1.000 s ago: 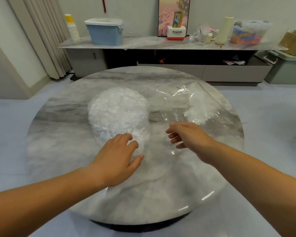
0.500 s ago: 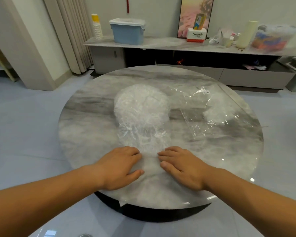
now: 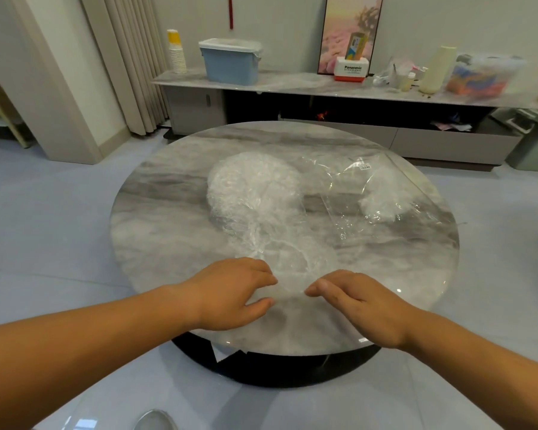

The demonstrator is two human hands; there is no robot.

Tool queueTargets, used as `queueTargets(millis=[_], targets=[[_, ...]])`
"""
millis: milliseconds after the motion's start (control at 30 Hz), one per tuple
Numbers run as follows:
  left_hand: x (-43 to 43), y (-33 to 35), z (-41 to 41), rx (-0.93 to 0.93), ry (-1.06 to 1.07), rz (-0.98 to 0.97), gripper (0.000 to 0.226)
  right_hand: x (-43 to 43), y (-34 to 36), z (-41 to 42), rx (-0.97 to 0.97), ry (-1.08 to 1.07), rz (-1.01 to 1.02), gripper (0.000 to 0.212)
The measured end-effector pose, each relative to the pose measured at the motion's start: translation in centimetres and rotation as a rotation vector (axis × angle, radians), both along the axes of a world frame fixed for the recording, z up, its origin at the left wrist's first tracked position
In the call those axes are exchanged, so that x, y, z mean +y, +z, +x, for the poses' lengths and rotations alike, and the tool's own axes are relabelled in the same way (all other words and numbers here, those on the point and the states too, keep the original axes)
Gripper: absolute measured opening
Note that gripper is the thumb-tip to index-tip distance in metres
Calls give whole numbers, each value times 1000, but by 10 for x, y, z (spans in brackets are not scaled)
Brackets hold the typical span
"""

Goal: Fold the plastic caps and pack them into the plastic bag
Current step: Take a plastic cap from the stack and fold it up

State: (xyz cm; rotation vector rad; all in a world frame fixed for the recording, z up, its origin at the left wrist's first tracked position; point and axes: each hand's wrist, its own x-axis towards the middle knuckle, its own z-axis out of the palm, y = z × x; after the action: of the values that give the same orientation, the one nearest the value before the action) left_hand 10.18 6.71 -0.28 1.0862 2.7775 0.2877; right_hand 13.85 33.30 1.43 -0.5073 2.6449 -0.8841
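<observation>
Left hand (image 3: 233, 293) and right hand (image 3: 361, 305) each keep a pinching grip on one plastic cap (image 3: 289, 259), and its clinging film may drag the pile of caps (image 3: 255, 187) along.

Counted 1 round counter (image 3: 174, 237), 1 heap of plastic caps (image 3: 252, 187) (single count unreadable), 1 loose cap (image 3: 286, 262), 1 plastic bag (image 3: 370, 193), 2 grips: left grip (image 3: 230, 290), right grip (image 3: 357, 305). Sideboard (image 3: 292, 80) had 1 blue bin (image 3: 232, 62), 1 cup stack (image 3: 177, 52), 1 Panasonic box (image 3: 351, 69), 1 framed picture (image 3: 351, 23)
</observation>
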Motion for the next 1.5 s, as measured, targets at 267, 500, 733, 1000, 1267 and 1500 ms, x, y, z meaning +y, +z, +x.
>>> queueTargets(millis=[267, 500, 733, 1000, 1267, 1500], targets=[[7, -19, 6, -216, 219, 184, 57, 0, -14, 1, -188, -150, -222, 68], [10, -20, -11, -312, 267, 255, 15, -11, -15, -21, -173, -195, -379, 61], [7, -11, -32, -617, 472, 438, 10, -19, -21, -43, -88, -253, -295, 40], [16, -17, -52, -520, 561, 383, 13, -28, -33, -64, 26, -298, -84, 46], [19, -24, -54, -278, 524, 251, 9, -38, -25, -59, 528, -140, -72, 13], [18, -28, -52, -290, 501, 321, 8, -38, -38, -43, 740, 220, 251, 30]])
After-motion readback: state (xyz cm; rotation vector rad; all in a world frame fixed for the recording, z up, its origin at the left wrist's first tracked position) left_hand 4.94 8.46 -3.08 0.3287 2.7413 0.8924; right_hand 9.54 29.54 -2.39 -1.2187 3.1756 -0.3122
